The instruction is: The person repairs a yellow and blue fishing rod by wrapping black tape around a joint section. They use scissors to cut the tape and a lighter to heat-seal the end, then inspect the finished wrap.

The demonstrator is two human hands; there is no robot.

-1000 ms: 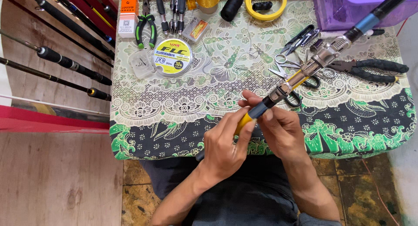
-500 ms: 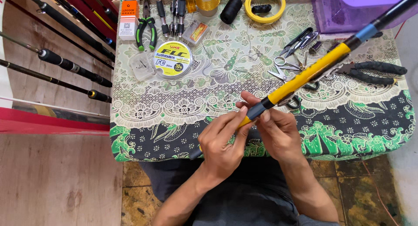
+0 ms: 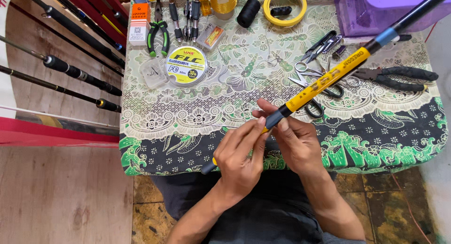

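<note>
Patterned cloth covers the tabletop point(image 3: 155, 145). At its near edge, the left hand point(image 3: 239, 154) and right hand point(image 3: 296, 140) each keep a closed grip on a yellow rod point(image 3: 324, 82) slanting up-right over scissors point(image 3: 310, 82). Farther back lie pliers point(image 3: 399, 77) and a line spool point(image 3: 187, 65).

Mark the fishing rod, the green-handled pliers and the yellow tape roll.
fishing rod point(image 3: 324, 82), head view, on its yellow section.
green-handled pliers point(image 3: 151, 37), head view, on the left green handle.
yellow tape roll point(image 3: 268, 15), head view, on the ring's left edge.
</note>
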